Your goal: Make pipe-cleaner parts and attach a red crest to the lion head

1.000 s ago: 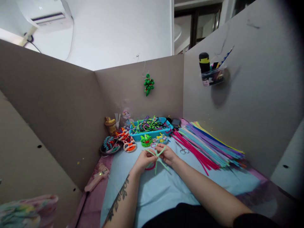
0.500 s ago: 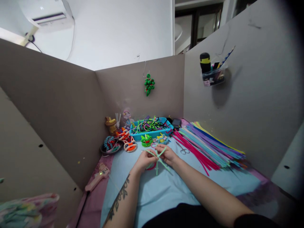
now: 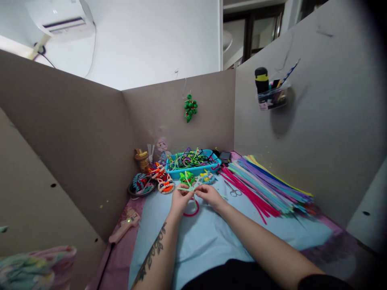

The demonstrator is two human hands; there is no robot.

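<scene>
Several pale green pipe cleaners [image 3: 191,187] cross at one point, their ends sticking out like a star. My left hand [image 3: 180,197] pinches them from the left. From the right, my right hand [image 3: 209,194] pinches the same bundle, its fingertips close to the crossing. Below the hands a pink-red pipe cleaner [image 3: 193,213] forms a curved loop over the blue cloth; whether it is joined to the green ones I cannot tell. Just behind the hands sit a green pipe-cleaner animal head [image 3: 185,177] and a light blue and yellow one [image 3: 207,177].
A blue tray [image 3: 177,174] of pipe-cleaner scraps stands at the back. Scissors [image 3: 233,190] lie to the right, beside long coloured pipe cleaners [image 3: 266,185]. An orange and white head [image 3: 166,185], a dark bowl [image 3: 133,192] and a pink glue gun [image 3: 125,227] are on the left.
Both hands have turned the green bundle and shifted slightly left. Its ends, which hung down toward me, now point more upward and sideways. More of the pink-red loop shows.
</scene>
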